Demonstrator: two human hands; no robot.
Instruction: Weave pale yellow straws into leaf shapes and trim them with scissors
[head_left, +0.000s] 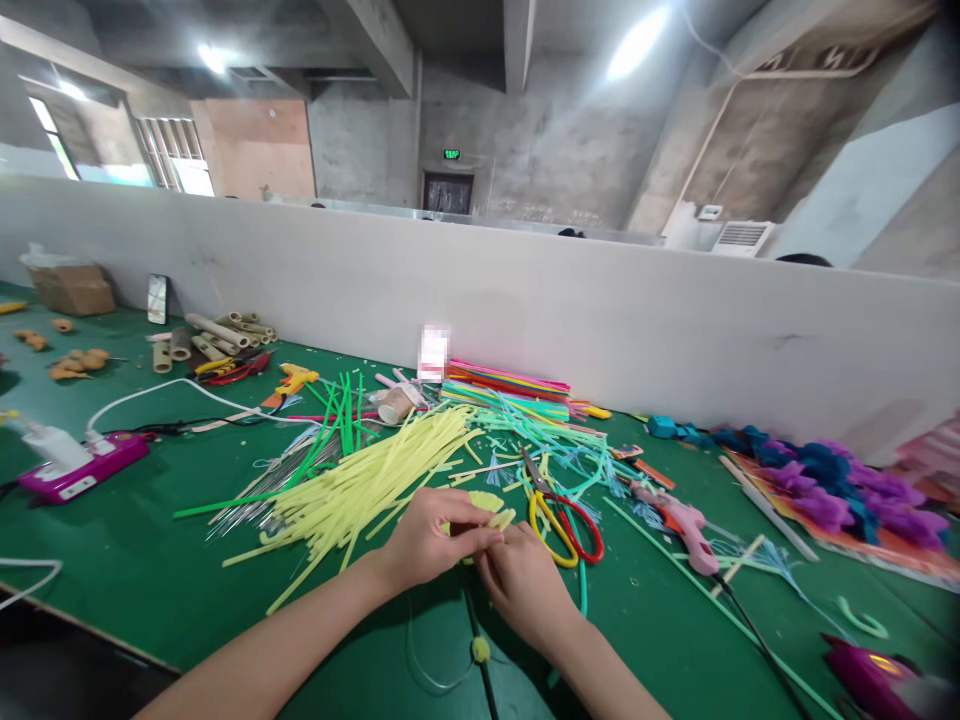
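Left hand [433, 540]: the fingers are pinched narrowly on a yellow piece [486, 502] above the near middle of the green tabletop [247, 610].
Right hand [525, 585]: the fingers are curled in against the same piece; whether it is gripped there cannot be told, as the contact is partly hidden.
Scissors [568, 530]: laid just beyond the right hand, red and yellow handles toward the near side.
Pale yellow strips [382, 465]: heaped to the left of and beyond the hands, with green strips [341, 420] at the far side of the heap.
Glue guns: a pink one [690, 535] is seen on the right, a yellow one [295, 380] at the far left.
Bamboo tubes [225, 335]: stacked at the far left, near a pale partition [337, 270].
Power strip [86, 468]: placed on the left, with a white plug inserted.
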